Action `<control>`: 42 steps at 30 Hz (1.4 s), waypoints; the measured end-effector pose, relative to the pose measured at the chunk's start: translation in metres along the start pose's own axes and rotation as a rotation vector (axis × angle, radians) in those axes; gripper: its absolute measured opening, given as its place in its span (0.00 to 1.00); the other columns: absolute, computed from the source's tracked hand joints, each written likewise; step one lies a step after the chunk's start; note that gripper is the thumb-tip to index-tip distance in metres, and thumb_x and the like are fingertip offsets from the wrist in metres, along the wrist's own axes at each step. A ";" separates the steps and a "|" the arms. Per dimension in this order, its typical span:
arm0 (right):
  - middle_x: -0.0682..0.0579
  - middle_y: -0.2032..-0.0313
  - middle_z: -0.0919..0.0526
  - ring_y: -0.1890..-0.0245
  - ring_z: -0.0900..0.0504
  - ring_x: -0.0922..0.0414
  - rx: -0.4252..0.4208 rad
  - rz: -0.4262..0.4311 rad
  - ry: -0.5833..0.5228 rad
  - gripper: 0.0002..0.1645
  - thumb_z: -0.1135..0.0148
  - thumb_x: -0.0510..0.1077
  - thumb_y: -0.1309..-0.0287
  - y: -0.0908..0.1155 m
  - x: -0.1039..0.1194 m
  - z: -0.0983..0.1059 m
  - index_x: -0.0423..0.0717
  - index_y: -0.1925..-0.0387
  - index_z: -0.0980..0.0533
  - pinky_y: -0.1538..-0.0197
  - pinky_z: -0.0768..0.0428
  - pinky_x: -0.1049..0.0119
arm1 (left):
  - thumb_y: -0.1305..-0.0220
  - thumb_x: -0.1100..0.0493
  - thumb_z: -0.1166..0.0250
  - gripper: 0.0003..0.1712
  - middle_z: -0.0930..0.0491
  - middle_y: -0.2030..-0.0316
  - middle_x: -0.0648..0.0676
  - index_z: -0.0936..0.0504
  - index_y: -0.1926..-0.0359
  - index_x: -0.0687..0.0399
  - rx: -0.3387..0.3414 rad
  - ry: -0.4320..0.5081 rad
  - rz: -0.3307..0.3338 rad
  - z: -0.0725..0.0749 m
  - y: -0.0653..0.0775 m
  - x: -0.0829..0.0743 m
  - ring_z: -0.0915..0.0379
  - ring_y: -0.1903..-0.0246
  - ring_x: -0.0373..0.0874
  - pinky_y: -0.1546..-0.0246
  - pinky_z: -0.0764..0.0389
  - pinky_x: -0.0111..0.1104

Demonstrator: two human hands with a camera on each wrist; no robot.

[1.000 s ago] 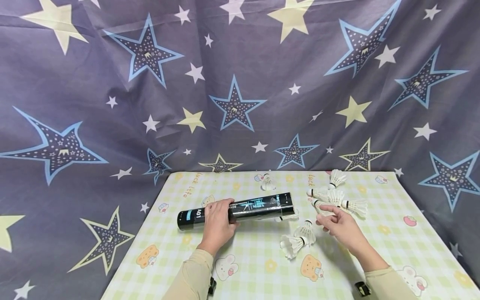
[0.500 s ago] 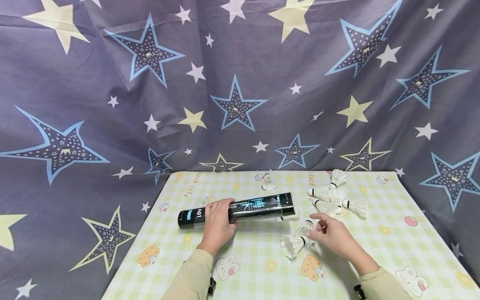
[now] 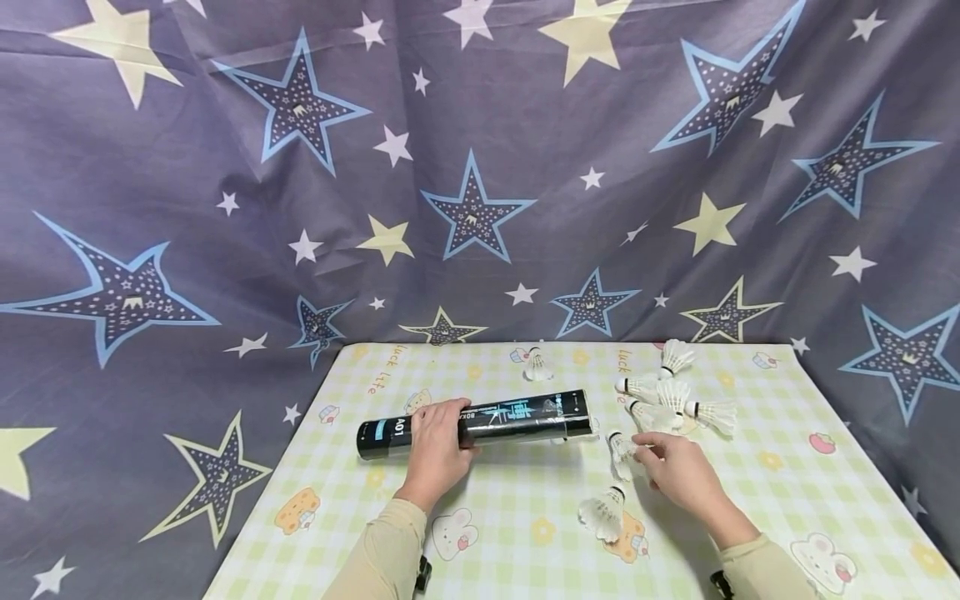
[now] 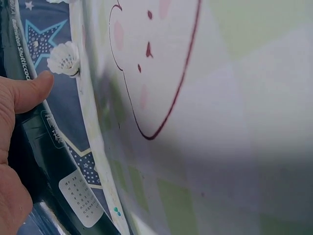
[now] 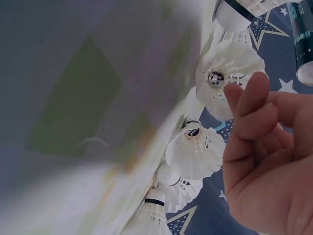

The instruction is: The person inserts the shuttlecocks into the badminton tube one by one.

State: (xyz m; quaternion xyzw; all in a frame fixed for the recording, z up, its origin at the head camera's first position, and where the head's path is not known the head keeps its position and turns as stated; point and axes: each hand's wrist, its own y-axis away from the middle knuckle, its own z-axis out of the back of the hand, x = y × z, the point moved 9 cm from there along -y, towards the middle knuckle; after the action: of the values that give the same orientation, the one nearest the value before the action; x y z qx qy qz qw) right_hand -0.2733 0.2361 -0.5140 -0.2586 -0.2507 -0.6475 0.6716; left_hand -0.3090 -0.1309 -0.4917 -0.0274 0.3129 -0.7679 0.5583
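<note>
My left hand grips a long black shuttlecock tube, with lettering and blue graphics, held slanted above the table. In the left wrist view the thumb lies along the tube. My right hand pinches the feather skirt of a white shuttlecock, its cork pointing away from me; the right wrist view shows the fingertips at the edge of that skirt. A second shuttlecock lies just nearer to me. Another one is mostly hidden behind the tube's right end.
Several shuttlecocks lie grouped beyond my right hand. One more shuttlecock stands near the table's far edge. A checked, cartoon-printed cloth covers the table. Behind it hangs a dark curtain with stars.
My right hand has come toward me from the far group to the nearer pair and taken hold of one shuttlecock. The other of the pair has rolled nearer. The tube has barely shifted.
</note>
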 end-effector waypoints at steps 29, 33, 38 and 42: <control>0.64 0.75 0.14 0.75 0.20 0.67 -0.230 -0.096 -0.663 0.21 0.28 0.42 0.31 -0.015 0.036 0.023 0.32 0.43 0.16 0.75 0.23 0.73 | 0.57 0.56 0.10 0.49 0.16 0.38 0.51 0.24 0.33 0.50 0.057 -0.003 0.024 -0.005 0.002 0.003 0.21 0.38 0.51 0.27 0.36 0.50; 0.62 0.72 0.13 0.71 0.17 0.66 -0.113 -0.052 -0.711 0.19 0.34 0.39 0.27 -0.017 0.052 0.005 0.32 0.40 0.18 0.74 0.20 0.71 | 0.57 0.57 0.10 0.49 0.15 0.39 0.52 0.23 0.33 0.50 0.052 0.002 0.026 -0.004 0.001 0.002 0.21 0.38 0.52 0.28 0.35 0.50; 0.57 0.65 0.10 0.66 0.14 0.63 0.039 0.012 -0.745 0.19 0.41 0.37 0.22 -0.016 0.064 -0.012 0.31 0.37 0.24 0.73 0.17 0.69 | 0.58 0.58 0.10 0.49 0.15 0.39 0.52 0.23 0.33 0.51 0.044 0.009 0.029 -0.004 0.000 0.001 0.21 0.38 0.52 0.29 0.35 0.50; 0.58 0.53 0.08 0.65 0.14 0.63 0.027 0.031 -0.757 0.22 0.40 0.41 0.21 -0.013 0.063 -0.009 0.35 0.34 0.27 0.72 0.17 0.67 | 0.58 0.57 0.10 0.50 0.16 0.39 0.52 0.24 0.32 0.50 0.047 0.010 0.037 -0.004 -0.001 0.002 0.21 0.38 0.51 0.28 0.36 0.49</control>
State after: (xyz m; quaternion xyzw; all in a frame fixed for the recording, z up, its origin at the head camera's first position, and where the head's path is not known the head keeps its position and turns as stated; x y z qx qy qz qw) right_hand -0.2837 0.1835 -0.4780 -0.4745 -0.4855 -0.4927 0.5443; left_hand -0.3122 -0.1310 -0.4955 -0.0047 0.2978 -0.7647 0.5714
